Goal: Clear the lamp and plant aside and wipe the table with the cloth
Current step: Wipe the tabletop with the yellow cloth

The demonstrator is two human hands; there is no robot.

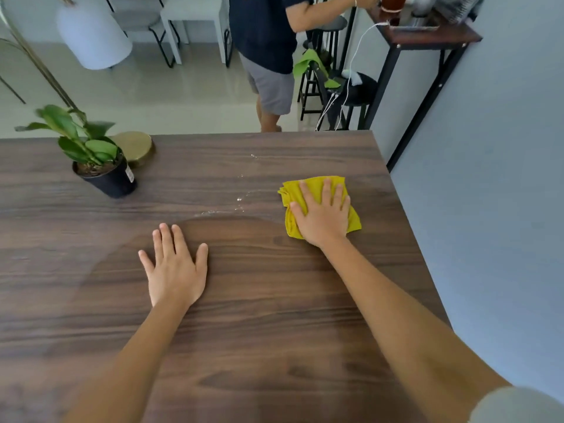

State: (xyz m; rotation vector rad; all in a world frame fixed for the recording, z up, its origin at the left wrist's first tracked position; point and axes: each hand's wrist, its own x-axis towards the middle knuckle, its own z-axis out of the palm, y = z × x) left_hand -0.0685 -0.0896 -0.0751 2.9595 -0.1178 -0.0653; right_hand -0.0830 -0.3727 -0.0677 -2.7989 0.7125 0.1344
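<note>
The cloth (317, 206) lies at the table's (274, 331) 2 o'clock, flat under your right hand (323, 218), fingers spread, pressing rather than clutching. Your left hand (175, 270) rests open and flat at centre. The plant (97, 157) and lamp (134, 146) base stand together at 10 o'clock.

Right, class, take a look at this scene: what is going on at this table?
A person is wiping a wooden table. The right hand presses flat on a folded yellow cloth near the table's right edge, while the left hand rests open on the bare wood. A few water drops remain left of the cloth. The potted plant and the lamp's gold base stand at the far left.
</note>
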